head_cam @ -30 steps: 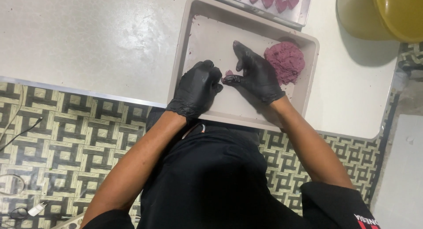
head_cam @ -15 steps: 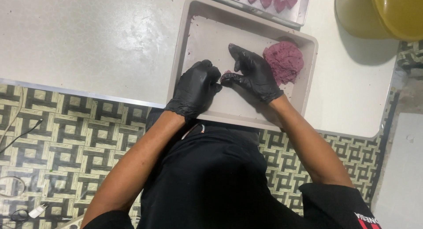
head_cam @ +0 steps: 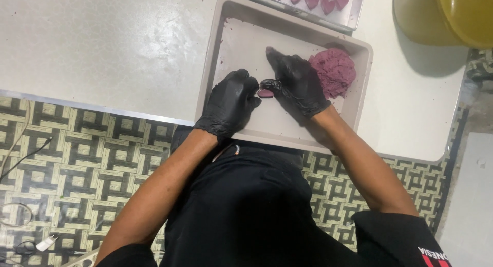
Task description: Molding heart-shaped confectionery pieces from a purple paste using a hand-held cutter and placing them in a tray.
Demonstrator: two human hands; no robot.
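Note:
Both hands wear black gloves and meet over a beige tray (head_cam: pixel 241 36) on the white table. My left hand (head_cam: pixel 231 102) is curled, its fingertips against a small flat purple dough piece (head_cam: pixel 265 93). My right hand (head_cam: pixel 295 82) lies across the tray, thumb and fingers pinching the same piece from the right. A larger mound of purple dough (head_cam: pixel 335 72) sits in the tray's right part, just behind my right hand.
A second tray (head_cam: pixel 354 13) at the top edge holds several purple heart-shaped pieces. A yellow-green bowl (head_cam: pixel 452 15) stands at the top right. Patterned floor with cables (head_cam: pixel 20 144) lies below the table edge at left.
My right hand has drawn its fingers in and slid slightly down-left, closing onto the small dough piece. The left hand has stayed in place.

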